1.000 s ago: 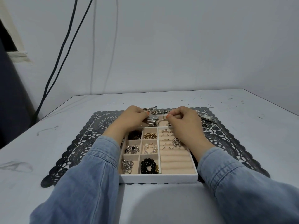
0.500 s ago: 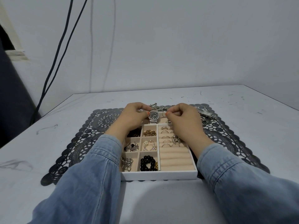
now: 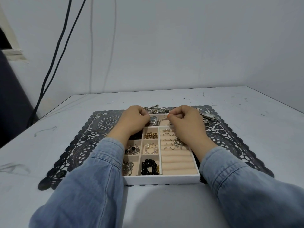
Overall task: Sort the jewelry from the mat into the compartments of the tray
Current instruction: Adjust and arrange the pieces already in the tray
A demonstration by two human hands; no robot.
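Pinching hoop (image 3: 163, 120), right hand (image 3: 185, 122); left hand (image 3: 133, 120) gripping watch (image 3: 154, 120).

Cool, even, rather dim indoor light, no glare. Soft shadows fall on the table (image 3: 246, 129) beside the near sleeves (image 3: 92, 186). Wide-angle bending bows the cables (image 3: 54, 63) at far left. Overall slightly soft; fine jewelry (image 3: 150, 135) detail smears.

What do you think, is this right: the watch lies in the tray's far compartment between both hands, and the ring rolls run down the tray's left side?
Not quite. The head view shows the ring rolls down the right side of the tray, not the left. The watch does lie in the far compartment between the left hand and the right hand.
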